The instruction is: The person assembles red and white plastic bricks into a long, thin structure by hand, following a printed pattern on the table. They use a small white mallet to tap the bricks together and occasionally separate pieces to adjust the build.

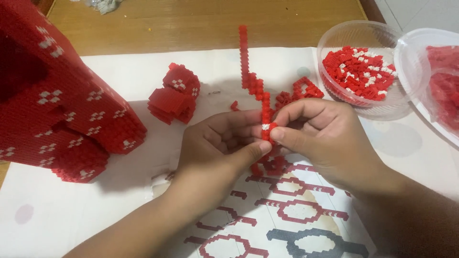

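My left hand [217, 143] and my right hand [322, 138] meet at the middle of the view. Both pinch a thin chain of tiny red bricks [253, 83] with a few white ones, thumbs and fingertips closed on its near end. The chain runs away from me across the white paper [119, 200] toward the far edge. A few loose red bricks [267, 167] lie just under my hands.
A large red brick model with white dots [57, 105] stands at the left, a smaller red block piece [174, 95] beside it. A clear bowl of red and white bricks [361, 71] and a second clear container [437, 81] sit at the right. A printed pattern sheet [287, 220] lies below.
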